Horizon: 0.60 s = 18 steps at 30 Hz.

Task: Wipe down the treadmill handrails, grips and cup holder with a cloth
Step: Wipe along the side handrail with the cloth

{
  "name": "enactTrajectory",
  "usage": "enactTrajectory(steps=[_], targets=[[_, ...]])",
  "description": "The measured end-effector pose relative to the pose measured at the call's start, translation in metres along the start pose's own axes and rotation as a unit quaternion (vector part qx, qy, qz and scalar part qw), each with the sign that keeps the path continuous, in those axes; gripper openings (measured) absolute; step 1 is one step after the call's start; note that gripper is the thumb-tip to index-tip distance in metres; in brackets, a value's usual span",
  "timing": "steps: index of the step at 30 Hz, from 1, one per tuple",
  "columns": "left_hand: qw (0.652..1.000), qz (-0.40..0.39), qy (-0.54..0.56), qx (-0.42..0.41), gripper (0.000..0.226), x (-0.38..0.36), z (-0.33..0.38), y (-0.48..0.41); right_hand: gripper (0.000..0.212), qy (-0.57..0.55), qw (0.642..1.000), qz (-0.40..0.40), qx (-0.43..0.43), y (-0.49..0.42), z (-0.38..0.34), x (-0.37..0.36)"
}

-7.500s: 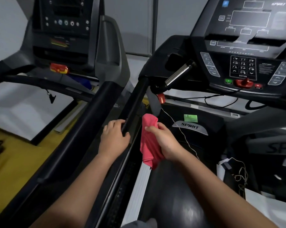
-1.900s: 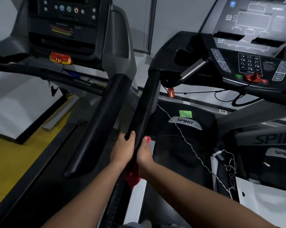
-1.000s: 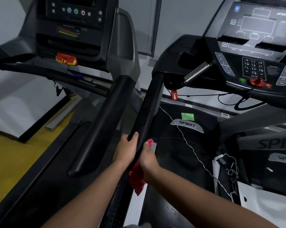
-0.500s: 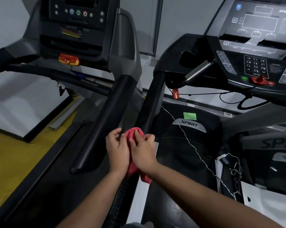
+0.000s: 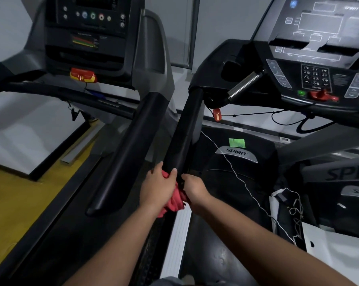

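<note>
A black padded handrail [image 5: 184, 131] of the right treadmill runs from the console down to my hands. My left hand [image 5: 159, 185] wraps the rail's near end with a red cloth [image 5: 174, 200] bunched under its fingers; the cloth hangs down between both wrists. My right hand [image 5: 195, 187] holds the right side of the same rail end, against the cloth. A chrome pulse grip [image 5: 244, 84] slants up by the console, and a dark cup holder recess [image 5: 231, 72] sits above it.
The neighbouring treadmill's black handrail [image 5: 129, 147] lies just left of my hands. The right console [image 5: 314, 79] carries a keypad and red safety key. A white cable [image 5: 236, 174] crosses the belt cover. A white bag [image 5: 339, 248] sits at lower right. Yellow floor [image 5: 17, 199] shows at left.
Half a second ago both hands held the cloth together over the rail's end. Now the cloth sits under my left hand, and my right hand has shifted to the rail's right side.
</note>
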<state>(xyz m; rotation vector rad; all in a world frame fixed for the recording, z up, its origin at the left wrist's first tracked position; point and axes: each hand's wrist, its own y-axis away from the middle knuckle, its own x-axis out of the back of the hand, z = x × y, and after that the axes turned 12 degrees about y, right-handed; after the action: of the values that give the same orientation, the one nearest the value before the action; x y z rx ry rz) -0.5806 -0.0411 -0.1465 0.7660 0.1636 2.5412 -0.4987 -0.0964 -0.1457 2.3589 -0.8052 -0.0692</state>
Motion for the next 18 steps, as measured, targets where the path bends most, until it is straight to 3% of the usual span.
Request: enactTrajectory(steps=[3,6,8,10,11,13,15,18], targets=[[0.979,-0.049,0.185,0.071,0.039,0.011,-0.007,-0.018,0.032,-0.004,0.999,-0.036,-0.019,-0.001,0.003,-0.004],[0.937,-0.088,0.308,0.142,0.061,0.018,-0.019,-0.03,0.03,0.011,0.999,-0.047,-0.01,-0.002,0.004,-0.006],[0.949,-0.07,0.279,0.125,0.046,0.014,-0.012,-0.024,0.03,0.012,0.999,-0.045,-0.017,-0.002,0.002,-0.006],[0.983,-0.038,0.162,0.075,0.032,0.006,-0.007,-0.014,0.03,0.006,0.999,-0.038,-0.024,-0.002,0.001,-0.004],[0.996,-0.023,0.068,0.045,0.032,0.001,-0.004,-0.008,0.031,0.001,0.999,-0.035,-0.023,-0.002,0.0,-0.002],[0.996,0.017,-0.087,-0.031,0.056,-0.007,-0.001,0.003,0.033,-0.01,0.999,-0.026,-0.024,-0.006,0.002,-0.001],[0.992,0.014,-0.109,-0.058,0.068,-0.008,-0.003,0.003,0.035,-0.01,0.999,-0.018,-0.026,-0.006,0.003,0.001],[0.999,-0.029,-0.019,-0.031,0.073,0.004,-0.007,-0.019,0.034,0.01,0.999,-0.026,-0.015,-0.007,0.002,0.001]])
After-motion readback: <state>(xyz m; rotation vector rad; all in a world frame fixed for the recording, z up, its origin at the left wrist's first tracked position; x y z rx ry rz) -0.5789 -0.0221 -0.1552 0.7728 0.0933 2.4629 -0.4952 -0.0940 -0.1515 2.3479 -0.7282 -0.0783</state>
